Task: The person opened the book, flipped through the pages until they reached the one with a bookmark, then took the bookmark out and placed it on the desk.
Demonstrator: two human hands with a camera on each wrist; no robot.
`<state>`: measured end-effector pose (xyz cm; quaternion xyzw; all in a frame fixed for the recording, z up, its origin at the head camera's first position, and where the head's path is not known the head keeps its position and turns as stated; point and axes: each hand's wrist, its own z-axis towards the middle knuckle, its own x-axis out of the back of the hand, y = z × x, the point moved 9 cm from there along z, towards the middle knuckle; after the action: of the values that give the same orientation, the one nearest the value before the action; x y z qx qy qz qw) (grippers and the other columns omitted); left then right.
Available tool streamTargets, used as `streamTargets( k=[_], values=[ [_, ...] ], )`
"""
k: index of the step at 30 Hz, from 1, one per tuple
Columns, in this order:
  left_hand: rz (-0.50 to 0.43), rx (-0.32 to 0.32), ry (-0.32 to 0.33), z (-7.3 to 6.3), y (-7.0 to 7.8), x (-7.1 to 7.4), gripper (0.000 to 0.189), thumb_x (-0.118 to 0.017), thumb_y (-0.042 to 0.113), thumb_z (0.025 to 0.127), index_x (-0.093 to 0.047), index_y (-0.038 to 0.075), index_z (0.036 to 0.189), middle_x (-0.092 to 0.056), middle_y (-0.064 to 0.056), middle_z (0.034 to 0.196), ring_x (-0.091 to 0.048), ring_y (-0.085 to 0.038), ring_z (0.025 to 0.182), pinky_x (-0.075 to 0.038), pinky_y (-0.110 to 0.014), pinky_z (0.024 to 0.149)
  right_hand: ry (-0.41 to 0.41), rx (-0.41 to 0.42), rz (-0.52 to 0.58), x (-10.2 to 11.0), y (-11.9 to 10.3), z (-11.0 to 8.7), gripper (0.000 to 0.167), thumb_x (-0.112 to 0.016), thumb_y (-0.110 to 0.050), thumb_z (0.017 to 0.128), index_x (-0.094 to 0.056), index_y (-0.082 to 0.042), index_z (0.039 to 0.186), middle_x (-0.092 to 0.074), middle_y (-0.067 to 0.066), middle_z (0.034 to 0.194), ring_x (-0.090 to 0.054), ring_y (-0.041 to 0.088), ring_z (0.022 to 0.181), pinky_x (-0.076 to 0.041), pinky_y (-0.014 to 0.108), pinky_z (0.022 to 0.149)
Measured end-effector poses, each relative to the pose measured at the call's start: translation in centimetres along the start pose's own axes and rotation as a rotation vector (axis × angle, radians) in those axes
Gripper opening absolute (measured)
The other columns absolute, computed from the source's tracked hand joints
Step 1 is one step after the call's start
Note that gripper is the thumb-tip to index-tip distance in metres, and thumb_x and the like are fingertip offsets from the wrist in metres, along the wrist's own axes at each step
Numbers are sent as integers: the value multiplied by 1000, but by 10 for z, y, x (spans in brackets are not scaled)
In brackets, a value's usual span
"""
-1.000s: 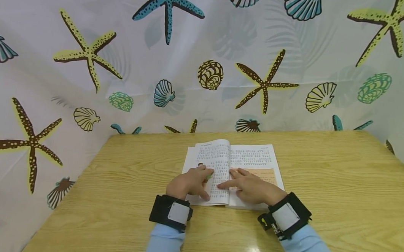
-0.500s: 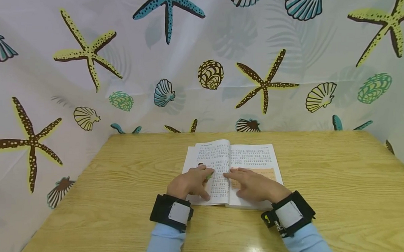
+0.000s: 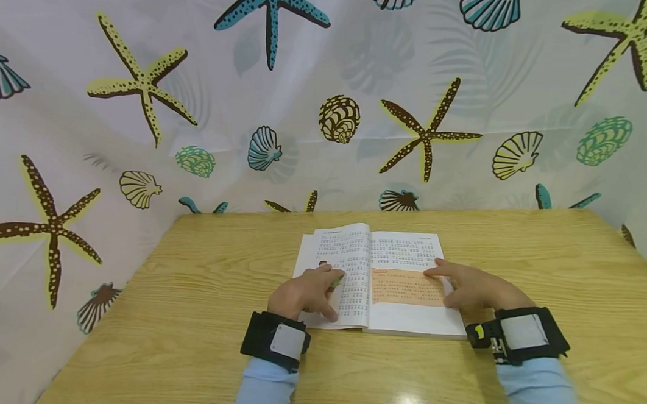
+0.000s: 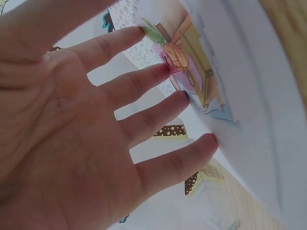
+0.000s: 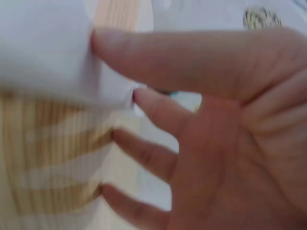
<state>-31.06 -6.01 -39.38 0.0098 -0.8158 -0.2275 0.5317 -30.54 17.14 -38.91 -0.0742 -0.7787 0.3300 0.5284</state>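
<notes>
A printed book [image 3: 403,250] lies spread on the wooden table, an orange text box [image 3: 407,287] on its right page. My left hand [image 3: 303,291] rests on the left page, its fingers spread. In the left wrist view those fingertips touch the page beside a coloured drawing [image 4: 194,57]. At the book's right edge is my right hand [image 3: 478,286], with nearly straight fingers. In the right wrist view its thumb [image 5: 158,55] lies on the page and the index fingertip meets the page edge. The other fingertips reach down to the wood beside the book.
The wood-grain table [image 3: 204,269] extends on both sides of the book. Behind it hangs a pale cloth [image 3: 301,97] printed with starfish and shells. A black strap with a pale plate [image 3: 525,332] is worn on each wrist.
My right hand has moved from the book's middle across the right page to its outer edge, uncovering the orange text box. The left hand stays where it was.
</notes>
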Motion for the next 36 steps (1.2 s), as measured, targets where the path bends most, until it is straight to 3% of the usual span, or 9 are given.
streamTargets(
  k=[7, 12, 17, 23, 29, 36],
  values=[
    [12, -6, 5, 0, 1, 3, 87, -89, 15, 80, -44, 14, 154, -34, -12, 162, -33, -35, 147, -35, -53, 114, -4, -14, 43, 6, 8, -4, 63, -66, 7, 80, -52, 7, 142, -17, 38, 158, -21, 61, 141, -39, 55, 99],
    [13, -7, 0, 0, 1, 2, 87, -89, 16, 80, -44, 15, 155, -34, -11, 162, -33, -35, 147, -35, -53, 114, 17, -36, -1, 8, 10, -3, 66, -70, 6, 81, -48, 11, 143, -16, 42, 156, -18, 63, 140, -30, 68, 109],
    [29, -14, 7, 1, 3, 2, 87, -89, 16, 80, -45, 14, 154, -35, -11, 161, -34, -35, 146, -37, -53, 113, 56, -127, -90, 13, 21, -3, 77, -78, -7, 82, -38, 19, 143, -12, 49, 151, -13, 69, 136, -17, 78, 107],
    [26, -8, -2, 1, 3, 1, 87, -89, 17, 80, -44, 15, 154, -34, -11, 162, -34, -36, 146, -35, -54, 114, 53, -148, -99, 13, 20, -4, 76, -78, -9, 82, -39, 20, 141, -14, 49, 150, -15, 70, 136, -18, 78, 107],
    [22, -4, -6, 1, 1, -1, 86, -89, 17, 80, -45, 15, 154, -35, -11, 161, -34, -35, 146, -36, -54, 113, 66, -175, -177, 11, 14, -5, 72, -77, -9, 83, -43, 20, 139, -16, 47, 152, -11, 69, 137, -17, 78, 107],
    [15, -3, 7, 0, 0, -1, 87, -89, 15, 79, -45, 14, 154, -35, -12, 161, -33, -35, 147, -35, -54, 114, 156, -128, -268, 15, 2, -2, 68, -80, -8, 80, -51, 18, 135, -23, 44, 152, -22, 66, 137, -28, 76, 104]
  ],
)
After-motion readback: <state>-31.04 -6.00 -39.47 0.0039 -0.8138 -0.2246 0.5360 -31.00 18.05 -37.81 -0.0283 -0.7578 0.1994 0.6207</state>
